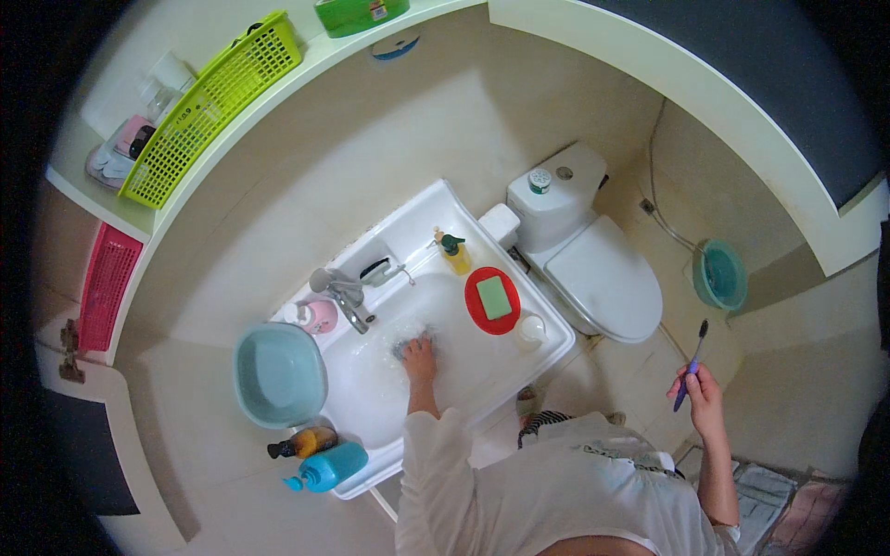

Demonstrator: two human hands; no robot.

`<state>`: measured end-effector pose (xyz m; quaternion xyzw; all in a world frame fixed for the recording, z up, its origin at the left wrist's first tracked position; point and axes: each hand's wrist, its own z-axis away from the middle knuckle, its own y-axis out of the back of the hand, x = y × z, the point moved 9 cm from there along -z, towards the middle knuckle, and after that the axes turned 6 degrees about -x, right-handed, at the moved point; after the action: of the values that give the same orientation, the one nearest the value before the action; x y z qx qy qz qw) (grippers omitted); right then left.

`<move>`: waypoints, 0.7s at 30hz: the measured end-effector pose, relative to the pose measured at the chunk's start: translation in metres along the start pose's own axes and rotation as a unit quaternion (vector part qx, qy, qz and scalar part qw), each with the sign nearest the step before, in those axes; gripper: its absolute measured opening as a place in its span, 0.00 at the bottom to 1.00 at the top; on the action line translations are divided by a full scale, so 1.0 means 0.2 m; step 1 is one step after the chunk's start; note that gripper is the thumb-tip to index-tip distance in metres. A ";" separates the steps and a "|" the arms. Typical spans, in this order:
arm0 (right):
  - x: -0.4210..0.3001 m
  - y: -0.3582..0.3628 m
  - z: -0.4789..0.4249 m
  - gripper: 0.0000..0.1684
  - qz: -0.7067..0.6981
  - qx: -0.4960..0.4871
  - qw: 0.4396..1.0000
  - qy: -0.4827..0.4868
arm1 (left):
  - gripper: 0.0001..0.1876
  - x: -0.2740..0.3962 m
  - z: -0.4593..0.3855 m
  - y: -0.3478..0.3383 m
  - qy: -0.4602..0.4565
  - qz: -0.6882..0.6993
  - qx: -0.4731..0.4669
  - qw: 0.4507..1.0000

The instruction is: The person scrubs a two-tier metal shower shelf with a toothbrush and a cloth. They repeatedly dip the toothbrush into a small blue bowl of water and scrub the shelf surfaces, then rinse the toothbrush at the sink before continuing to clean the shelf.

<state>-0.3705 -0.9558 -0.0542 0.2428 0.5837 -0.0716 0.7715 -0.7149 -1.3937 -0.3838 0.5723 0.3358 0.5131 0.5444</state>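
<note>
My right hand [706,399] is out to the side, past the basin, and grips a purple toothbrush [694,361] with its dark bristled head pointing up and away. My left hand [420,356] reaches down into the white washbasin [480,389]. Its fingertips are in frothy water over something grey and dark [403,345], which I cannot make out. Whether the fingers hold it is hidden. A metal faucet [346,302] stands at the basin's back, beyond that hand. To its right, a green soap bar [494,298] lies on a red oval dish [474,316].
A light-blue plastic basin [281,375] rests at the washbasin's left edge, near amber [316,442] and blue [337,467] pump bottles. A yellow pump bottle [457,258] and pink bottle [322,317] line the back. Right of it stands a toilet [605,278]. A shelf overhead carries a green basket [215,111].
</note>
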 end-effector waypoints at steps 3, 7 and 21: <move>-0.04 -0.03 -0.05 0.13 0.003 -0.027 1.000 0.001 | 0.16 -0.33 0.02 -0.09 0.112 0.616 -0.026 0.779; 0.00 -0.03 -0.04 0.13 -0.049 -0.005 0.999 -0.009 | 0.14 -0.01 0.09 0.26 0.207 0.935 0.023 0.286; 0.03 -0.12 -0.06 0.13 -0.082 -0.053 0.995 -0.007 | 0.11 -0.15 0.13 0.36 0.163 0.847 0.003 0.507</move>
<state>-0.3885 -0.9701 -0.0695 0.1520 0.5996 -0.1051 0.7787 -0.7108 -1.4414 -0.3168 0.4924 -0.2242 0.8131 -0.2148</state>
